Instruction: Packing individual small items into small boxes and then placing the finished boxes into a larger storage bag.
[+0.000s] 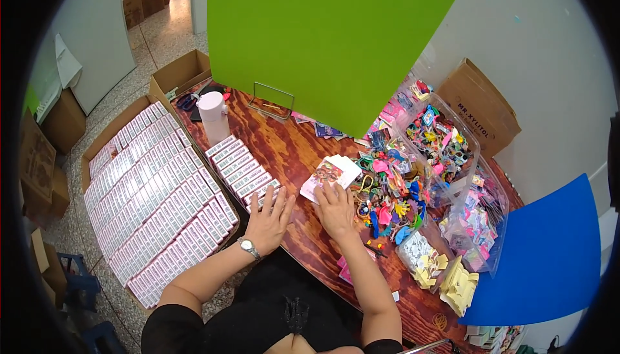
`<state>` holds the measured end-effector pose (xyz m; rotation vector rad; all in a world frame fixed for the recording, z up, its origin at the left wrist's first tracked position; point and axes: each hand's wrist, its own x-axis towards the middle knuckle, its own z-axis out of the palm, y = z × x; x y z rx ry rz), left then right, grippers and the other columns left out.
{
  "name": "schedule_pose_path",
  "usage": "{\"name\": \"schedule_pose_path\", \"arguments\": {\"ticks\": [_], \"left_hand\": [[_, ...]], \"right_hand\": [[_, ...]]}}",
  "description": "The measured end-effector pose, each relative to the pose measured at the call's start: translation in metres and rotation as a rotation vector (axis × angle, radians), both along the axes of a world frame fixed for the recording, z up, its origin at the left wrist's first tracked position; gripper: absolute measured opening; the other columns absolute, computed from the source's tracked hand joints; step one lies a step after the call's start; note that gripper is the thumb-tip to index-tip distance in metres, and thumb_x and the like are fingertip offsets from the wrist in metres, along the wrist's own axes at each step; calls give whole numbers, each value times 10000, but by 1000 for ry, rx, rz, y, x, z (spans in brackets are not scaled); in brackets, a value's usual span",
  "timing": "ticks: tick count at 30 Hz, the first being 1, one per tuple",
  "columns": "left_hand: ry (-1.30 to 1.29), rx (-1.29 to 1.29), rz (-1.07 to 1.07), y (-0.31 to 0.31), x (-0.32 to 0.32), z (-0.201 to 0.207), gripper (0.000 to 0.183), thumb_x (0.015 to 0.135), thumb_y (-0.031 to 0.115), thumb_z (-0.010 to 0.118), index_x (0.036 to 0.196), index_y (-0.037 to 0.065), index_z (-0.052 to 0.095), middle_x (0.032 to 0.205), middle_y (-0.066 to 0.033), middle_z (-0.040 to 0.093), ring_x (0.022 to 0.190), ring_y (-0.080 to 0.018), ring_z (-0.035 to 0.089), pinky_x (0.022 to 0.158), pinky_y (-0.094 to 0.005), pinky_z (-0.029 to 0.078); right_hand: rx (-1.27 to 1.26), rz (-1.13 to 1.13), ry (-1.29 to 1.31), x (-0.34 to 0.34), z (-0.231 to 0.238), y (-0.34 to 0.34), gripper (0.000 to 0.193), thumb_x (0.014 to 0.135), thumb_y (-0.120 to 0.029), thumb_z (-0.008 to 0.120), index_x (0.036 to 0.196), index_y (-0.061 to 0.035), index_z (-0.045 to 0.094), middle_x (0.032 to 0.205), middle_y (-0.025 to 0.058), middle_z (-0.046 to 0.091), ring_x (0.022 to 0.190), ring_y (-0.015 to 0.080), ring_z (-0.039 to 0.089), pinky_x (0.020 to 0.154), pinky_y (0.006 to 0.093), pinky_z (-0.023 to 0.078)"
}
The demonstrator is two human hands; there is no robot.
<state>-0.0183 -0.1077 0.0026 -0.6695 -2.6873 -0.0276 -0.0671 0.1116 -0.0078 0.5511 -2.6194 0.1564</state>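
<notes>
a wood-grain table (309,241) bears a card stack (329,174). the right hand (336,215) rests unclenched on its near edge; left of the stack, the left hand (267,223) spreads, empty, near boxes (240,169). the stack, nudged sideways, could scatter into trinkets (395,189) on its right.

- Under right fingers (334,195): card stack (338,172)
- Right of these: trinket pile (391,189)
- Beyond left fingers (269,203): small boxes (239,168), then tumbler (215,121)
- Left of these: carton (111,132) holding more boxes (155,186)
</notes>
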Motion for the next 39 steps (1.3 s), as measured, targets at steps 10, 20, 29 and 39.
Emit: {"name": "schedule_pose_path", "arguments": {"ticks": [10,20,29,39], "left_hand": [[-63,40,-20,-1,4,10,798,873,435,668,1517,69,371,1569,-189,341,1467,-403,264,1102,-736,152],[137,538,-277,57,-1,60,1100,659,467,854,1440,-114,342,1413,-300,459,1300,-442,473,1091,-534,370],[-217,889,-263,69,5,35,820,668,249,897,1324,-11,478,1051,-210,682,902,-329,713,715,-374,576],[-127,895,-540,63,7,39,706,696,153,873,1288,64,500,1249,-230,615,1105,-370,648,902,-392,549]], "right_hand": [[-462,-72,263,31,102,29,203,923,-116,639,1108,-57,700,914,73,713,787,238,639,699,324,512],[-1014,-49,-371,82,109,24,244,1020,-172,575,1146,5,687,792,3,665,712,54,569,615,245,464],[-804,131,69,99,82,27,309,884,-36,701,1190,-77,681,1260,238,630,838,221,700,703,346,575],[-739,142,-107,109,85,24,274,910,-102,688,1173,-30,676,1245,196,650,1046,282,679,873,356,543]]}}
